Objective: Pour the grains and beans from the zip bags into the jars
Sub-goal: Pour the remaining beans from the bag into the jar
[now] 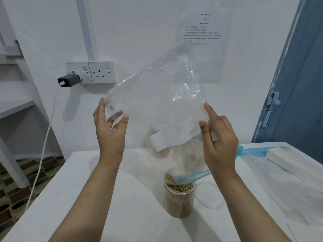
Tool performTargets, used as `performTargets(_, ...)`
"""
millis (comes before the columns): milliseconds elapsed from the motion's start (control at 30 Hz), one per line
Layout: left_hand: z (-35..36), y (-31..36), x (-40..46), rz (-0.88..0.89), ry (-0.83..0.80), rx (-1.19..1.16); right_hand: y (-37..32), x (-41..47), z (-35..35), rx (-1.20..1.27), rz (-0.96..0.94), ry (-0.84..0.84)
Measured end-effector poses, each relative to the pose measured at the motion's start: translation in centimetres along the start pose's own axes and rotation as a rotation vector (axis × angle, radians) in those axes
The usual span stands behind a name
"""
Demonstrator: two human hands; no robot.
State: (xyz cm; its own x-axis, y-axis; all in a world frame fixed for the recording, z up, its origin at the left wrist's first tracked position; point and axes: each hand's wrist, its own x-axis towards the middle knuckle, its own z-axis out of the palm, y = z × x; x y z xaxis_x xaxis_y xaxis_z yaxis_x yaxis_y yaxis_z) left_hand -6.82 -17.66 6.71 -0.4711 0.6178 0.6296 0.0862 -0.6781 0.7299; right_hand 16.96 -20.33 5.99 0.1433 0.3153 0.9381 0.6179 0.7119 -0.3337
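A clear zip bag [157, 105], almost empty, hangs upside down in front of me. Its blue zip mouth [190, 177] dips into the open jar [179, 199], which stands on the white table [87, 189] and is filled near the brim with tan beans. My left hand [110, 128] holds the bag's raised left corner between thumb and fingers; a few beans [110, 106] are stuck in that corner. My right hand [218, 137] pinches the bag's right edge, index finger pointing up.
The jar's clear lid [208, 195] lies on the table just right of it. Another clear bag with a blue zip [279, 180] and a white box [288, 159] lie at the right. A charger [69, 80] with a white cable is plugged into the wall socket.
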Motion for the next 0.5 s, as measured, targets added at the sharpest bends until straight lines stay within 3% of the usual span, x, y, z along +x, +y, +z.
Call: performTargets(500,0.78,0.45,-0.03,0.03,-0.036,0.02,0.78,-0.05,-0.52,-0.024,0.029,0.042)
